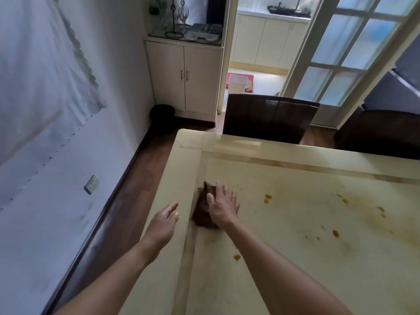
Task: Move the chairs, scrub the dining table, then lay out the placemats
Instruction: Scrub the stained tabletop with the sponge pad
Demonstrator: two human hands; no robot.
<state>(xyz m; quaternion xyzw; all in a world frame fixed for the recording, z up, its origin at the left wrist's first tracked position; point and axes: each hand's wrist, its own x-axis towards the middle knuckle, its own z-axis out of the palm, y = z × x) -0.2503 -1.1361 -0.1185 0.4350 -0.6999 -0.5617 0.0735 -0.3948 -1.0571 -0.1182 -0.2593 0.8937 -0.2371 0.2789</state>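
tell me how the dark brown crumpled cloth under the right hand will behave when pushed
Probably floppy: the dark brown crumpled cloth bunches unevenly beneath the flat right hand, so it may fold rather than slide whole. The glossy cream table looks smooth, so it should glide easily.

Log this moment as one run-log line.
phase: scrubbing | right hand: flat on brown cloth | left hand: open, holds nothing | table: orange stains on top | dark chair: at far edge
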